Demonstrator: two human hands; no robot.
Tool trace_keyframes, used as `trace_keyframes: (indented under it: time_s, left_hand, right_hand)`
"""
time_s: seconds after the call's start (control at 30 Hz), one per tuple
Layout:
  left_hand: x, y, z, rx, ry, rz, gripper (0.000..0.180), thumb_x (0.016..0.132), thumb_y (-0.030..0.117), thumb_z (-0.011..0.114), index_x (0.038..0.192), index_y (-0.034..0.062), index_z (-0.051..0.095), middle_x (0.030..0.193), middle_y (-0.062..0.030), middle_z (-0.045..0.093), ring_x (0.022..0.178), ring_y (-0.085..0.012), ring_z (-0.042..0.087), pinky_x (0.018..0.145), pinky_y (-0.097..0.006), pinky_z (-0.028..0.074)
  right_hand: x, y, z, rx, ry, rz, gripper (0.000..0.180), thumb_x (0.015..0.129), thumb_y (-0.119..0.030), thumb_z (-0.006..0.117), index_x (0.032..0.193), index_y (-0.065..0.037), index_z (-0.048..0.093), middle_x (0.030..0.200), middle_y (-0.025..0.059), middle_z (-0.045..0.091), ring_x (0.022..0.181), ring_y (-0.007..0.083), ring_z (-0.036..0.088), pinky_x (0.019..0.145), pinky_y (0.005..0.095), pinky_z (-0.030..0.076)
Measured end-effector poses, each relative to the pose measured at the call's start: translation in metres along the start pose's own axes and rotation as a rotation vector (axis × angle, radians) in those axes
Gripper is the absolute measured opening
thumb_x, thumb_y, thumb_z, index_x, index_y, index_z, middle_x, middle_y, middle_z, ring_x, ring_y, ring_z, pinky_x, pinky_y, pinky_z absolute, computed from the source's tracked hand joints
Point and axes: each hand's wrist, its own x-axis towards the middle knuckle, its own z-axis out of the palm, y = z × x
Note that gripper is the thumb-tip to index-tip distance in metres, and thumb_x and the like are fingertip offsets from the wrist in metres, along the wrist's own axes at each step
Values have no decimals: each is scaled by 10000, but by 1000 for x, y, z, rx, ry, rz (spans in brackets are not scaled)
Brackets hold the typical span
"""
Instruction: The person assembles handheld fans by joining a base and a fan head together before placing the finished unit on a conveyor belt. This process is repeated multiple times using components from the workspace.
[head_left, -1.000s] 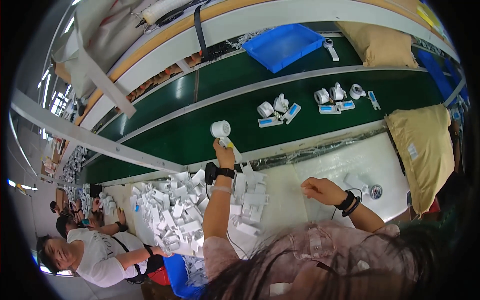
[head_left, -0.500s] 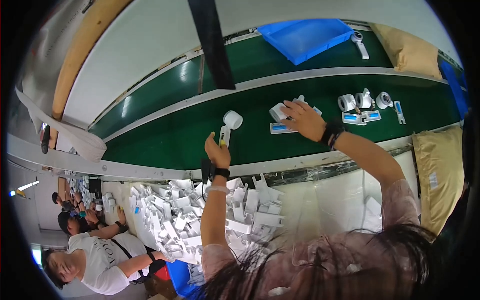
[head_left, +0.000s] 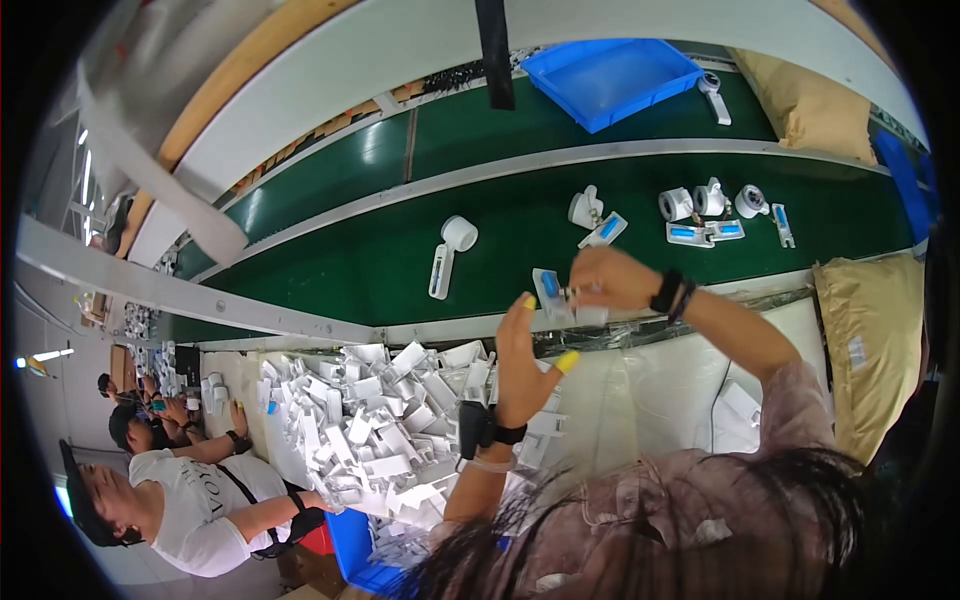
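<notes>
In the head view, the right hand [head_left: 612,278] pinched a small white packet [head_left: 552,296] with a blue window above the near edge of the green belt [head_left: 330,270]. The left hand [head_left: 522,352] was spread open just below the packet, empty, near the pile of white parts [head_left: 370,430].

A factory assembly line: long green conveyor belt [head_left: 330,270] carrying small white devices [head_left: 452,252], big pile of white parts [head_left: 380,430] on the workbench, blue tray [head_left: 610,80], other workers [head_left: 190,500] alongside.
</notes>
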Motion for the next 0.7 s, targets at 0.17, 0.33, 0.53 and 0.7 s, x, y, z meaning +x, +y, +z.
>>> trace_keyframes:
  time_s: [0.17,0.33,0.53,0.7]
  left_hand:
    - [-35,32,16,-294,-104,-9,828,685,114,815,1372,17,362,1227,-154,518,1137,-325,482,999,-424,369]
    - [-83,78,19,-786,-147,-213,722,772,35,736,1385,47,354,1135,-105,547,1072,-221,526,946,-358,411]
    - [-111,109,3,-915,-175,-366,688,821,-30,642,1397,75,281,944,-47,528,791,-116,537,736,-242,446]
    - [-127,120,-2,-890,-255,-442,284,936,93,543,1188,30,427,905,-45,565,722,-116,557,635,-243,467]
  right_hand:
    - [-56,-97,3,461,-16,344,313,838,-300,714,728,-36,588,622,60,552,601,129,557,576,292,420]
    - [-106,-161,15,817,53,495,228,881,-213,684,771,-27,612,633,18,596,570,73,562,554,225,422]
    - [-151,-199,13,1004,-8,636,173,924,-160,609,1022,-26,656,710,7,619,607,59,559,547,219,419]
    - [-171,-217,23,76,77,351,194,855,-119,632,1042,-78,666,802,60,584,706,199,578,616,307,456]
